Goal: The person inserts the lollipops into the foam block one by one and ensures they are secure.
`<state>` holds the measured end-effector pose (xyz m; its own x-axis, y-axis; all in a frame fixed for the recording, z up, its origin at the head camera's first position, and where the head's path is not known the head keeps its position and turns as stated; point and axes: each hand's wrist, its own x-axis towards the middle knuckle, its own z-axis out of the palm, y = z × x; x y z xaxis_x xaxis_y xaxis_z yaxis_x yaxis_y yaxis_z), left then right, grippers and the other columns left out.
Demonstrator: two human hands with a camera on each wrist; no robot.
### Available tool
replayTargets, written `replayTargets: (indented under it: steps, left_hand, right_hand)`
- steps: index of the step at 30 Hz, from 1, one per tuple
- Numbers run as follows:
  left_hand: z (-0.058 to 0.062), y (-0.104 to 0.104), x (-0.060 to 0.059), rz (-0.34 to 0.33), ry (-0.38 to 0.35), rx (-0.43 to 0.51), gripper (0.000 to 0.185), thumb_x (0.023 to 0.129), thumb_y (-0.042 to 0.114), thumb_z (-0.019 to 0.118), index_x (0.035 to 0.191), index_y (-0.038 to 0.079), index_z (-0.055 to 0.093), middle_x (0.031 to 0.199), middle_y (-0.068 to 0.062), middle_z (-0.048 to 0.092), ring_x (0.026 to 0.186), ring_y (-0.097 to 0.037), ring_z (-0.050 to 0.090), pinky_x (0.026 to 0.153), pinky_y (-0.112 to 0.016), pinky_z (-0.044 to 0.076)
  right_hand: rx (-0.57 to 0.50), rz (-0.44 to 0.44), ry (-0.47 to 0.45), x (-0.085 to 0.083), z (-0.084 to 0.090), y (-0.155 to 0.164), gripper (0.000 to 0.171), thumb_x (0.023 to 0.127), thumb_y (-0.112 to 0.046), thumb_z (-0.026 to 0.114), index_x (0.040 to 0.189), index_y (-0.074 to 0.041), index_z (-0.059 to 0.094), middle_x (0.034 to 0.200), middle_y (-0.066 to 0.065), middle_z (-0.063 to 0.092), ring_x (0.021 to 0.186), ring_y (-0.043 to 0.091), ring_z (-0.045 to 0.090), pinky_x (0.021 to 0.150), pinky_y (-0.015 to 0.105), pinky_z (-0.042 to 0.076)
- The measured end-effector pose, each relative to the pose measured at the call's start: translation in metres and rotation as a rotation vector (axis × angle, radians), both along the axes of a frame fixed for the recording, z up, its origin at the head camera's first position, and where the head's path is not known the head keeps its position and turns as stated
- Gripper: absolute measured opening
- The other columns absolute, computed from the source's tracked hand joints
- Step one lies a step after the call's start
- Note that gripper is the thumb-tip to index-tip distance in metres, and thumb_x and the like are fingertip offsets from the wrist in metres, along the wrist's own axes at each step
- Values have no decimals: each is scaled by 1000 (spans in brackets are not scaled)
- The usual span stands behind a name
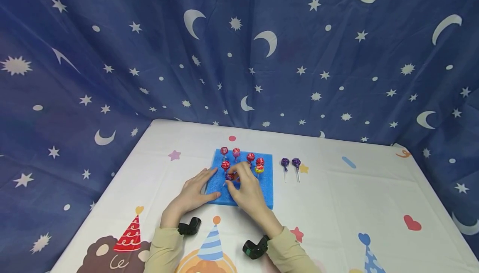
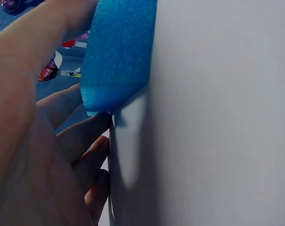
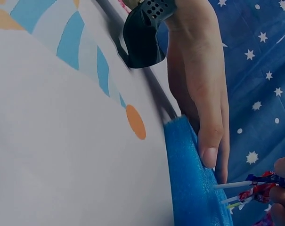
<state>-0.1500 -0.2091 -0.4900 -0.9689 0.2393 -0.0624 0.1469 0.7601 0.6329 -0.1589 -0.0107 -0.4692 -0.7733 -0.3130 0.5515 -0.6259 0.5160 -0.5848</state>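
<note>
A blue foam block lies on the table with several wrapped lollipops standing in it. My left hand rests along its left side, fingers extended and thumb on the near edge. Between thumb and fingers, my right hand pinches a purple-wrapped lollipop over the block. In the right wrist view that lollipop's white stick points at the foam, its tip right at the surface. Behind it stand a red lollipop and more red ones along the far side; a yellow-and-red lollipop stands at the right.
Two purple lollipops lie side by side on the white patterned tablecloth, right of the block. A dark blue curtain with moons and stars hangs behind the table. Black wrist cameras are strapped to both wrists.
</note>
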Motion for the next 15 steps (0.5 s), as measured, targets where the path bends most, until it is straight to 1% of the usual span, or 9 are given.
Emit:
replayTargets:
  steps: [5,8,12,15]
  left_hand:
    - [1,0,0,5,-13,1,80,85,45,68,151,19,32,157,-14,31,149,-34,21,113,-66,17]
    - [1,0,0,8,-19,-3,80,85,45,68,151,19,32,157,-13,31,149,-33,21,114,-66,17]
    - [0,1,0,8,-23,-2,79,85,46,67,151,19,33,157,-12,31,149,-32,20,114,-65,16]
    - [0,1,0,6,-14,1,79,85,46,67,151,19,33,157,-12,33,149,-33,21,113,-66,17]
  right_hand:
    - [19,-4,-26,0,2,-3,29,81,-4,74,103,-12,57,101,0,57,84,11,61,69,22,53]
    - [21,-1,-37,0,1,-5,29,82,-4,73,103,-14,57,101,0,57,84,10,60,68,23,53]
    - [-5,11,-39,0,-1,-6,28,82,-4,73,103,-13,58,101,0,57,82,11,60,67,27,54]
    - [-42,23,-48,1,-2,-6,27,82,-3,72,104,-11,59,101,1,57,82,12,60,67,27,55]
